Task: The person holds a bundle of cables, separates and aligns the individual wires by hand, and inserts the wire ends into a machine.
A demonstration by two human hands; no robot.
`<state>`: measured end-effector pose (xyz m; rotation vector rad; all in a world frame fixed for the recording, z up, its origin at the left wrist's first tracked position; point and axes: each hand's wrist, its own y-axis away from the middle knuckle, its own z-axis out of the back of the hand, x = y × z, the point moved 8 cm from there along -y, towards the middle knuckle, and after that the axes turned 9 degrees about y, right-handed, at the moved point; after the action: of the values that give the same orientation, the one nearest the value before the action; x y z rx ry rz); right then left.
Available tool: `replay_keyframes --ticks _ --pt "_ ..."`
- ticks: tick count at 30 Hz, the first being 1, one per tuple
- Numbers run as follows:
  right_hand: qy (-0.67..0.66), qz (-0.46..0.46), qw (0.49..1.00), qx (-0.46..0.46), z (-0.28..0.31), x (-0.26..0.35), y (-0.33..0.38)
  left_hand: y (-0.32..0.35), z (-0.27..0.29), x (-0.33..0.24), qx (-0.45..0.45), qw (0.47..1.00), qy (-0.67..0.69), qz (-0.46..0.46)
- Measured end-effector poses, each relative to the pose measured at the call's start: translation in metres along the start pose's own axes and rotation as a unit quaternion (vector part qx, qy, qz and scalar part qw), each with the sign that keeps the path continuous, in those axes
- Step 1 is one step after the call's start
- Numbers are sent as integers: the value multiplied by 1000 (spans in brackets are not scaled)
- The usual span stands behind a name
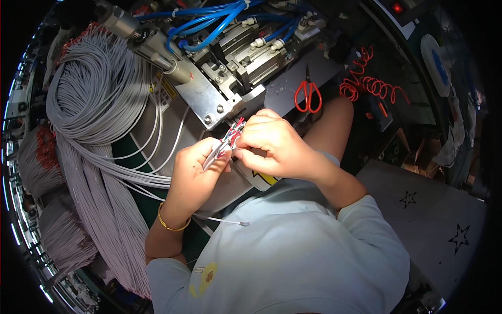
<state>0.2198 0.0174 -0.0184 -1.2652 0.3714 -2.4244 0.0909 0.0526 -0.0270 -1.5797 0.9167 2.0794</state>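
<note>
My left hand [193, 172] is closed round the ends of several grey cables [212, 158], whose thin red, white and dark inner wires [235, 132] fan out past the fingers. My right hand [272, 144] meets it from the right, thumb and fingers pinched at those wires. Both hands are just in front of the metal block of a pneumatic machine [201, 102]. From the left hand the cables run back left toward a large coil. One loose cable end [243, 223] with bare inner wires pokes out below my left wrist, over my shirt.
A big coil of grey cable [99, 83] lies at the left, with more cable bundles [65, 230] below it. Blue air hoses [209, 26] cross the machine. Red-handled scissors [307, 97] lie right of it, near a red coiled hose [368, 86]. A grey board with star shapes [429, 220] is at the right.
</note>
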Motion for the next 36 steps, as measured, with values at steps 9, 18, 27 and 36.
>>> replay_keyframes --ticks 9,18,27,36 --pt "-22 -20 993 -116 5 -2 3 -1 -2 -15 -9 992 -102 -79" --pt "-10 -186 981 -52 -5 -54 14 -4 5 7 -67 982 -179 1" --pt "-25 -170 985 3 -13 -62 14 3 -10 -12 -89 930 -329 -136" --pt "7 -128 991 -29 -9 -58 8 1 -30 -8 -28 913 -383 -136"
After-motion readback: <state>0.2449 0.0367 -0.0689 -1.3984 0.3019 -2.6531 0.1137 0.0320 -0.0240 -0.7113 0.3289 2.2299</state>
